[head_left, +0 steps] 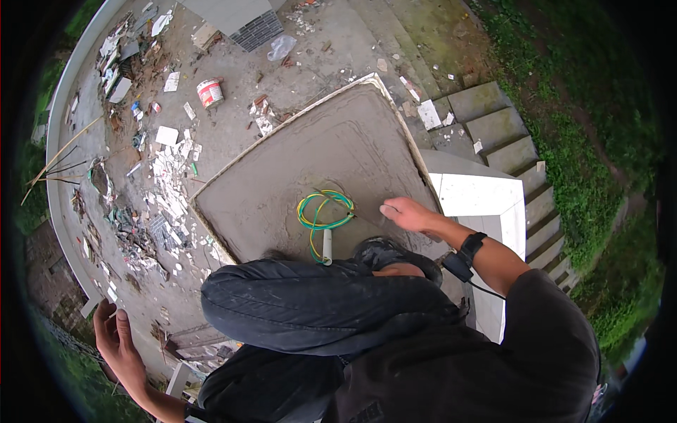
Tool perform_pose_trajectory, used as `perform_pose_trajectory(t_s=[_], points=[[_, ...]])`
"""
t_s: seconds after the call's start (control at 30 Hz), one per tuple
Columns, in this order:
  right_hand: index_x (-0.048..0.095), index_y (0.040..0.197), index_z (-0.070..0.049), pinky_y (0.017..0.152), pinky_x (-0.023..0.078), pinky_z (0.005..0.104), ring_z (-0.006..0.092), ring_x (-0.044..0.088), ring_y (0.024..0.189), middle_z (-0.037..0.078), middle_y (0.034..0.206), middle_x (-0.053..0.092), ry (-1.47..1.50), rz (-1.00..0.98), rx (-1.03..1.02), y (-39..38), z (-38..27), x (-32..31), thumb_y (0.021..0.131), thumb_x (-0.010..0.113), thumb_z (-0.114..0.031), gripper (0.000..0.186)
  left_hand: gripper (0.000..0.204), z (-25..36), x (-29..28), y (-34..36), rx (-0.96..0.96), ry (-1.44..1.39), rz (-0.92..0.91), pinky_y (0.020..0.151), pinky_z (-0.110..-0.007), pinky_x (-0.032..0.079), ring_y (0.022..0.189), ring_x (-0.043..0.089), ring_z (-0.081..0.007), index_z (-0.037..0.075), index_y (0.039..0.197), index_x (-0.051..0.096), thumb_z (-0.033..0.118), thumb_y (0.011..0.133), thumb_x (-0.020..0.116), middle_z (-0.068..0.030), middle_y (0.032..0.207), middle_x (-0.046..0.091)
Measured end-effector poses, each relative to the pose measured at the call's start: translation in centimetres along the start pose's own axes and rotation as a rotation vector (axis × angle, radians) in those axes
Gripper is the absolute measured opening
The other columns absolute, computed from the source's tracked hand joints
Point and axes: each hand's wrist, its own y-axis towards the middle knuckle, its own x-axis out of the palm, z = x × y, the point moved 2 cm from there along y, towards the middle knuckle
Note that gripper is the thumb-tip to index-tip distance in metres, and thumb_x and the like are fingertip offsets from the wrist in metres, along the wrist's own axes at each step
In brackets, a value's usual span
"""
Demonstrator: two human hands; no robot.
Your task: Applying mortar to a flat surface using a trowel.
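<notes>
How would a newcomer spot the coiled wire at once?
Find the large tilted slab of smooth grey mortar in mid-picture. On its lower part, left of the person's right hand and just above a short white pipe, lies the coiled wire. Its loose green-and-yellow loops set it apart from the plain straight pipe.

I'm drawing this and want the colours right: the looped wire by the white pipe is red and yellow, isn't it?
Not quite: the looped wire by the white pipe is green and yellow, not red and yellow. The head view shows it.
</notes>
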Motion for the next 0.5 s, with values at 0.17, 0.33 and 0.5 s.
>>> perform_pose_trajectory(t_s=[0.17,0.33,0.5], points=[[0.064,0.098,0.002,0.081,0.049,0.0548,0.052,0.062,0.09,0.03,0.091,0.066,-0.041,-0.048,-0.096,3.3,-2.2,1.6,0.108,0.054,-0.036,0.041,0.055,0.0,-0.3,-0.2,-0.012,0.012,-0.008,0.102,-0.036,0.05,0.115,0.064,-0.0235,-0.006,0.15,0.05,0.031,0.111,0.063,-0.0189,0.129,0.066],[0.062,0.095,0.002,0.077,0.048,0.0535,0.0507,0.06,0.084,0.029,0.086,0.063,0.047,0.074,-0.141,1.8,-1.5,1.7,0.109,0.056,-0.035,0.04,0.055,-0.8,-0.7,-0.4,-0.015,0.018,0.0,0.103,-0.036,0.049,0.116,0.063,-0.0236,-0.006,0.15,0.051,0.031,0.112,0.062,-0.0191,0.13,0.066],[0.06,0.094,0.001,0.075,0.047,0.0526,0.05,0.057,0.082,0.028,0.083,0.061,0.075,0.109,0.08,-1.1,1.6,0.2,0.109,0.055,-0.035,0.039,0.055,-1.7,-0.9,-0.4,-0.018,0.008,-0.005,0.103,-0.037,0.049,0.116,0.063,-0.0239,-0.006,0.15,0.051,0.031,0.112,0.062,-0.0189,0.131,0.065]])
